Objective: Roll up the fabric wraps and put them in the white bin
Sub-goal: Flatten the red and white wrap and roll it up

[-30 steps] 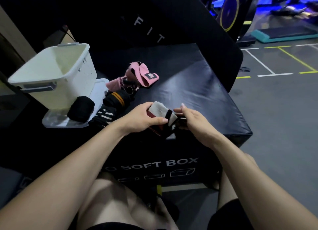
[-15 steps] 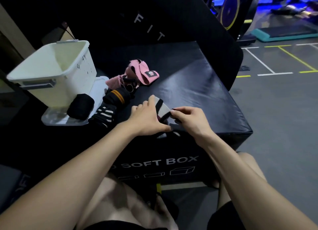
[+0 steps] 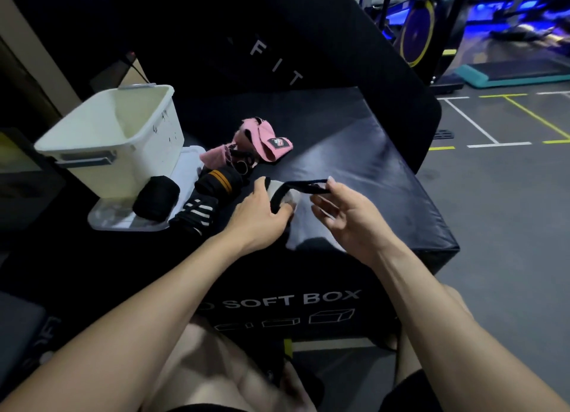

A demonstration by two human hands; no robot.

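L hand (image 3: 262,214) now clamps grey wrap roll (image 3: 285,195) on soft box (image 3: 385,177); was held up 1 s ago. R hand (image 3: 342,211) pinches black strap tail (image 3: 308,186), pulled out toward 3 o'clock, tightening last turn. White bin (image 3: 117,140) at 10 o'clock, still w/o this roll.

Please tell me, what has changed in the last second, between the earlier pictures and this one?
The left hand still grips the grey-and-black rolled fabric wrap and has lowered it toward the black padded box top. The right hand has drawn the wrap's thin black strap out to the right, now taut. The white plastic bin, pink wraps and black rolled wraps stayed put.
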